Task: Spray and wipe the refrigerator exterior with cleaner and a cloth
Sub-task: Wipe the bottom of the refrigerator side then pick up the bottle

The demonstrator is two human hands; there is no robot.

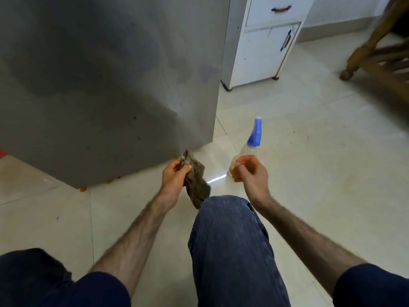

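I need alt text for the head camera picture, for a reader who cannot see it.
A person crouches on a tiled floor beside a grey refrigerator, the left hand gripping a brown cloth and the right hand at a clear spray bottle with a blue nozzle. A white cabinet stands behind.

Dim indoor daylight. A thin bright streak of glare lies on the pale floor tiles (309, 151) between my hands. My broad shadow darkens the grey refrigerator (99, 74). Wide-angle bending curves the edges, and everything looks slightly soft.
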